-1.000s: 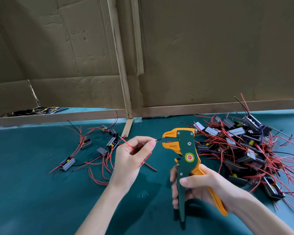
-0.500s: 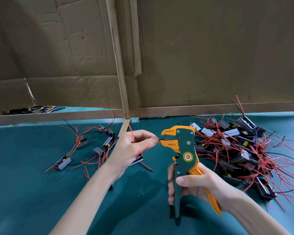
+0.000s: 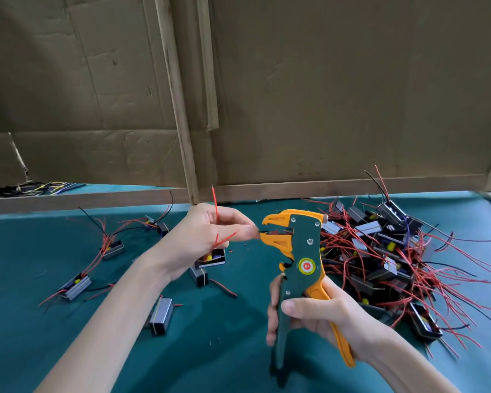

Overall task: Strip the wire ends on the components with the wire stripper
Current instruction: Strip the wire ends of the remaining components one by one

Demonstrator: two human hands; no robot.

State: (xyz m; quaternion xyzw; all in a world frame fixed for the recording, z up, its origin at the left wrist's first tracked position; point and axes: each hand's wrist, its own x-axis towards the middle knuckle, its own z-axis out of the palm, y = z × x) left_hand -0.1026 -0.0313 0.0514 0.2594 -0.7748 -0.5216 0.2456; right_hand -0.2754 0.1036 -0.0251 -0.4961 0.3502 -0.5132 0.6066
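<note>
Head view, stock as seen.

1. Green-and-orange pistol-grip wire stripper (image 3: 304, 251): held upright above the table, ctr-right of frame. Orange head points to 9 o'clock, handles run down toward 5 o'clock. Round red-and-yellow sticker on green body.
2. Right hand (image 3: 318, 316): wrapped round stripper handles. Thumb lies across front of green handle, fingers curl behind it, orange handle sits against palm.
3. Left hand (image 3: 207, 236): at 9 o'clock of stripper head, just beside it. Thumb & forefinger pinch a thin black wire (image 3: 260, 231), whose tip reaches the mouth of the head. Whether the jaws bite on it: cannot tell.
4. Small black box-shaped component w/ yellow part (image 3: 211, 258): just below left hand at its 6 o'clock, red leads running up into the hand. One thin red lead (image 3: 215, 205) sticks up past the fingers to 12 o'clock.
5. Heap of black box components w/ tangled red & black leads (image 3: 380, 251): on table at 3 o'clock of stripper, behind right hand.
6. Loose ribbed grey-black components (image 3: 77, 283), several: spread on table from 7 to 10 o'clock of left hand, well apart from heap.
7. Teal cloth-covered table (image 3: 54, 350): carries items 5 & 6.
8. Brown cardboard wall (image 3: 338, 95) w/ pale wooden batten (image 3: 179, 109): along far table edge, 12 o'clock.
</note>
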